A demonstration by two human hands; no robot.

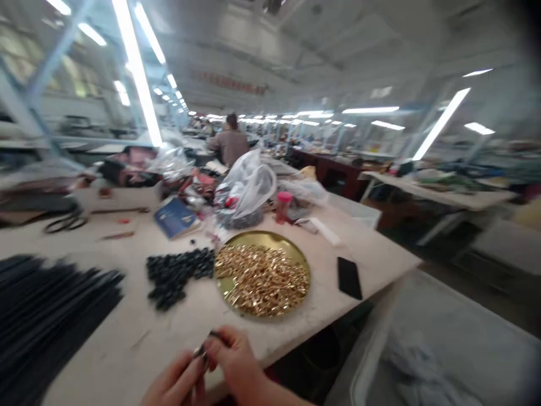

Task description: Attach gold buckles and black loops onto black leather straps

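small dark piece (201,353) held in both hands

the piece is pinched between the fingers of the left hand (180,379) and of the right hand (235,356), which are held close together at the near edge of the table (105,338). a metallic glint is seen on it, but its exact shape cannot be told, since it is mostly covered. beyond the hands, a round gold tray (285,243) is heaped with small gold pieces (266,282). small black pieces (173,279) are piled just left of the tray, and long black strips (54,321) are laid farther left. a black phone (349,278) is set right of the tray; behind it, a red jar (283,208) is placed near a plastic bag (253,183).
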